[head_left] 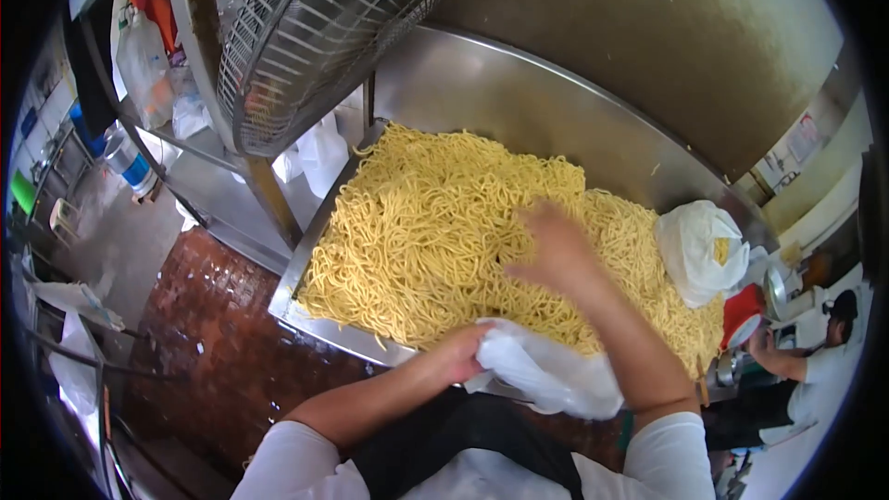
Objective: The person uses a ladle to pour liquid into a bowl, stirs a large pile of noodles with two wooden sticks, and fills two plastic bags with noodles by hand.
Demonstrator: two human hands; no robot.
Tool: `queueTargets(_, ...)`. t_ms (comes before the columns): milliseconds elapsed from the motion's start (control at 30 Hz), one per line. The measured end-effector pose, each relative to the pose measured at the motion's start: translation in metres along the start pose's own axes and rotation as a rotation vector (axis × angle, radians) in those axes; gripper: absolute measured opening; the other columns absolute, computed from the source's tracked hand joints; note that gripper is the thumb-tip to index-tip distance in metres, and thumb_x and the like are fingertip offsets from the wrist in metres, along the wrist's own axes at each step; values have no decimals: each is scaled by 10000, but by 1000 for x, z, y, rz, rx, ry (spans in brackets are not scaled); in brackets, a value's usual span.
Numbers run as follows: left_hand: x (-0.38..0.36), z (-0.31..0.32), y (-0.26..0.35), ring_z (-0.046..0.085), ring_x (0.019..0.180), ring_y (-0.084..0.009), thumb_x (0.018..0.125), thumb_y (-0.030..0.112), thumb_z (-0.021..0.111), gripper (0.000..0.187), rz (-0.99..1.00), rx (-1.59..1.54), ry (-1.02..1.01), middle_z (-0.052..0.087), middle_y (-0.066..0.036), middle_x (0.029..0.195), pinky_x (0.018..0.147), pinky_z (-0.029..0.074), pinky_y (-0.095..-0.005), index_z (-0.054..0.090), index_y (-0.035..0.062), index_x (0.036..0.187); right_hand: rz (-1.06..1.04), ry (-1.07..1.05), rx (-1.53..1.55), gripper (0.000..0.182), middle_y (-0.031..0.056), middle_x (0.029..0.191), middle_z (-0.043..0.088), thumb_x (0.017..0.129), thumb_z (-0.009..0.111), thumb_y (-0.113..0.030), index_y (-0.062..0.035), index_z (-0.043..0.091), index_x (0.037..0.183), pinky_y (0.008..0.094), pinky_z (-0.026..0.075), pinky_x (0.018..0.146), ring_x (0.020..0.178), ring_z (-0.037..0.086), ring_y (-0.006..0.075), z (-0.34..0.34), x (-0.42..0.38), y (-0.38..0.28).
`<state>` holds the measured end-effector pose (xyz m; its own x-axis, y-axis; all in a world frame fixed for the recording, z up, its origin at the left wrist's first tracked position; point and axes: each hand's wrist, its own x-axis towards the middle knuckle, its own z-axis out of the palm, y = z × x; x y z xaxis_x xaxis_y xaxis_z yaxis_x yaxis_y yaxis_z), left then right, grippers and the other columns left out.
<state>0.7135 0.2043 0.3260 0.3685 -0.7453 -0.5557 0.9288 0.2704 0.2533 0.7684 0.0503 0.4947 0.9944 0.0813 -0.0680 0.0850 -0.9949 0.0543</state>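
From the head view, a great heap of yellow noodles [463, 231] is seen spread over a steel table [306, 315], which fills the centre of the picture; a white plastic bag [551, 370] is held at the table's near edge, at about six o'clock from the heap. The bag's mouth is gripped by the left hand [458, 352], whose fingers are closed on the plastic; the right hand [551, 255] is laid on the noodles at about twelve o'clock from the bag, fingers bent into the strands, though motion blur makes it uncertain whether a bunch is already clasped or only being gathered.

The step in hand is judged to be the gathering of a portion of noodles for the bag; what is called for next is a firm closing of the right hand on a bunch, a lift clear of the heap, and a carry toward six o'clock into the bag's mouth, which must be kept open by the left hand.

At three o'clock a second, filled white bag [699, 250] is seen resting on the heap; a wire fan guard [324, 28] hangs at eleven o'clock; another person [815, 375] is seated at four o'clock, well apart.
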Motion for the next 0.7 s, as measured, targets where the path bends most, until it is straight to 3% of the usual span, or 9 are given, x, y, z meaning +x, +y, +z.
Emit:
queueTargets(100, 13, -27, 2, 625, 1131, -304, 891, 74, 540, 359, -2, 25, -216, 668, -131, 1154, 994, 488, -467, 569, 19, 1246, -97, -91, 41, 938, 216, 1554, 274, 678, 826, -452, -110, 420, 1450, 521, 391, 1065, 1362, 368, 416, 77, 4, -48)
queueTargets(167, 4, -33, 14, 635, 1111, -334, 776, -53, 529, 499, 11, 47, -288, 665, -185, 1145, 997, 492, -473, 548, -39, 1275, 173, -46, 13, 873, 218, 1568, 213, 701, 813, -343, -127, 408, 1444, 553, 391, 1050, 1352, 351, 431, 106, 23, -50)
queueTargets(267, -4, -45, 27, 666, 1041, -336, 772, -54, 541, 490, -32, 122, -339, 664, -200, 1157, 987, 504, -467, 559, -62, 1261, 300, -47, 116, 752, 228, 1552, 234, 725, 770, -220, -110, 447, 1395, 576, 403, 1018, 1322, 369, 456, 129, 59, -32)
queueTargets(333, 5, -48, 33, 686, 992, -319, 816, -12, 528, 435, -39, 110, -302, 666, -204, 1164, 956, 526, -432, 574, -74, 1244, 307, 15, 164, 654, 228, 1548, 225, 746, 725, -162, -87, 478, 1347, 513, 441, 999, 1297, 410, 421, 126, 87, -15)
queueTargets(400, -14, -36, 46, 680, 1006, -323, 876, 69, 549, 372, -227, -79, -312, 675, -211, 1132, 914, 550, -412, 590, -57, 1224, 438, 148, 514, 606, 224, 1494, 343, 765, 715, -172, -58, 500, 1320, 443, 477, 975, 1243, 498, 362, 131, 123, 6)
queueTargets(433, -18, -27, 45, 683, 989, -313, 951, 174, 528, 357, -138, 73, -205, 674, -200, 1142, 877, 560, -404, 593, -54, 1217, 440, 155, 519, 606, 224, 1494, 343, 765, 715, -172, -58, 500, 1320, 443, 477, 975, 1243, 498, 362, 129, 140, 18)
queueTargets(500, -49, 9, 53, 679, 1002, -311, 971, 202, 511, 366, -68, 260, -99, 674, -196, 1146, 894, 552, -417, 590, -57, 1217, 703, 164, 850, 568, 241, 1255, 601, 873, 579, -20, -45, 437, 1423, 416, 492, 935, 1083, 603, 354, 120, 168, 37)
queueTargets(600, -37, 7, 55, 671, 1018, -323, 1019, 302, 471, 426, -22, 485, 82, 673, -196, 1150, 931, 533, -450, 591, -59, 1209, 603, 311, 599, 515, 203, 1195, 650, 864, 570, 4, -32, 495, 1372, 424, 498, 906, 1023, 634, 356, 129, 178, 51)
queueTargets(700, -6, -31, 44, 671, 1018, -329, 1024, 342, 470, 449, -95, 179, 106, 676, -194, 1141, 934, 535, -452, 595, -44, 1216, 547, 361, 636, 468, 195, 1206, 649, 851, 586, 0, -29, 548, 1316, 422, 501, 895, 1059, 632, 342, 124, 160, 51)
